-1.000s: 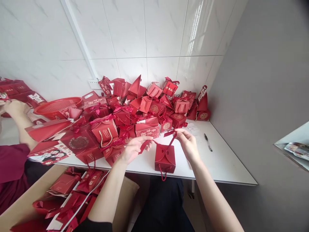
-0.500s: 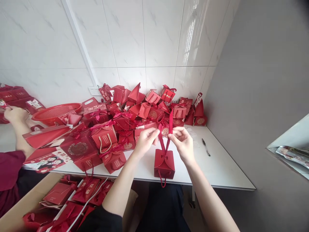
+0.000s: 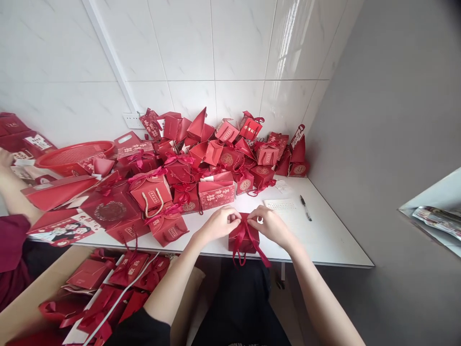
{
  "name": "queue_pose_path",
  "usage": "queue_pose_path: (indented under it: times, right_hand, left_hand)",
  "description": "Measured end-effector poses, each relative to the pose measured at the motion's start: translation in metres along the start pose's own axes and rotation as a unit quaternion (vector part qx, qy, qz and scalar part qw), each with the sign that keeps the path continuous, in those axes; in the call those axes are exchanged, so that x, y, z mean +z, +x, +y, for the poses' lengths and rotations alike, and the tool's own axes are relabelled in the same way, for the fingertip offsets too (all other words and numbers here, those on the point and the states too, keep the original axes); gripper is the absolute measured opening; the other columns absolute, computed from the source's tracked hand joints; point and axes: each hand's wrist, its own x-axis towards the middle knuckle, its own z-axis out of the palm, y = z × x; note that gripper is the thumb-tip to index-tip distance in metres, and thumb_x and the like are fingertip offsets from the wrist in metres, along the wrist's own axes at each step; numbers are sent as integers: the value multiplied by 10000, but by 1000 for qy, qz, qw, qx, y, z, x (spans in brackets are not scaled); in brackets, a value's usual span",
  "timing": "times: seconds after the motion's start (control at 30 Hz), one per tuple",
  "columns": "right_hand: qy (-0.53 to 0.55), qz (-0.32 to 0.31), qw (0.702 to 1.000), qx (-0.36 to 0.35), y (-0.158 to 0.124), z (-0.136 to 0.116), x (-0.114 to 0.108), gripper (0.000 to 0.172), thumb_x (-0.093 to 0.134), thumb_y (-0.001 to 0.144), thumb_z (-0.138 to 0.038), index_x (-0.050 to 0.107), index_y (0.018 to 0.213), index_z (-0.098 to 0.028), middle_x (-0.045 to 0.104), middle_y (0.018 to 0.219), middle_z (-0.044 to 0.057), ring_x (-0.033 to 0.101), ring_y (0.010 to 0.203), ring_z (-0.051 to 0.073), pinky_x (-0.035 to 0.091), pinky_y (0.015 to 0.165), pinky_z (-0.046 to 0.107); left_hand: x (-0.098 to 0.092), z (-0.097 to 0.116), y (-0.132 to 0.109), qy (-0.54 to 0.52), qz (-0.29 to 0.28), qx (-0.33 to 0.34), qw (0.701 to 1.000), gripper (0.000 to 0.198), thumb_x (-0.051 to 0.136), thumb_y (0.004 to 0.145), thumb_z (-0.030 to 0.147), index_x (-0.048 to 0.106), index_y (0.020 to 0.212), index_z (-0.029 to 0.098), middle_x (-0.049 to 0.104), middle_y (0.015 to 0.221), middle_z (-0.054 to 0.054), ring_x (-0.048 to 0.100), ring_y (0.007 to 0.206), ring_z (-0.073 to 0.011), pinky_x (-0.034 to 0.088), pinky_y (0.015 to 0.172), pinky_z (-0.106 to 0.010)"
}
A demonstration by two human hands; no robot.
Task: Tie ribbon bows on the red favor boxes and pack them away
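Note:
A small red gift box [image 3: 234, 244] stands at the table's front edge, with a cord handle hanging over the front. Across its top lies a dark red ribbon [image 3: 248, 235], its two tails draped down the near side. My left hand [image 3: 220, 223] pinches the ribbon at the left of the box top. On the other side, my right hand [image 3: 270, 225] pinches it too, fingertips close to the left ones. The exact shape of the ribbon between the fingers is partly hidden.
Many red gift boxes [image 3: 216, 190] are heaped along the wall, with a red basket [image 3: 75, 151] at left. A pen [image 3: 306, 208] and a written sheet [image 3: 283, 206] lie at right. Below the table a carton [image 3: 43, 288] holds more boxes. Another person's arm [image 3: 14, 192] reaches in at far left.
Both hands have come down from holding the ribbon ends upright to the box top. The ribbon tails now hang over the near side. The view has shifted slightly.

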Motion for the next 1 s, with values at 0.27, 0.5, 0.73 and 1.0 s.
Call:
queue_pose_path:
  times: [0.27, 0.5, 0.73, 1.0]
  right_hand:
    - [-24, -27, 999, 30, 1, 2, 14, 169, 512, 749, -94, 633, 693, -197, 557, 757, 13, 538, 601, 128, 418, 610, 269]
    - [5, -4, 1000, 22, 0, 13, 24, 115, 497, 789, -127, 576, 727, -183, 557, 790, 20, 538, 642, 125, 438, 630, 261]
    - [34, 18, 999, 0, -2, 15, 28, 98, 508, 774, -124, 504, 705, -193, 516, 752, 7, 500, 631, 127, 429, 620, 269]
    - [76, 51, 995, -43, -5, 22, 33, 104, 493, 783, -129, 502, 705, -198, 506, 724, 10, 484, 616, 129, 437, 604, 273]
  left_hand:
    - [9, -2, 0, 105, -31, 21, 994, 95, 557, 746, 174, 592, 663, 206, 547, 715, -14, 521, 754, -195, 414, 720, -316]
    - [19, -11, -5, 118, -10, 28, 993, 120, 461, 843, 194, 505, 733, 205, 530, 810, -28, 488, 862, -208, 419, 775, -344]
    - [26, -17, -9, 102, 26, 34, 994, 151, 406, 881, 174, 431, 735, 205, 492, 824, -30, 462, 855, -194, 409, 791, -336]
    - [30, -18, -13, 74, 58, 22, 995, 138, 410, 889, 221, 452, 760, 200, 495, 826, -32, 459, 858, -190, 395, 800, -327]
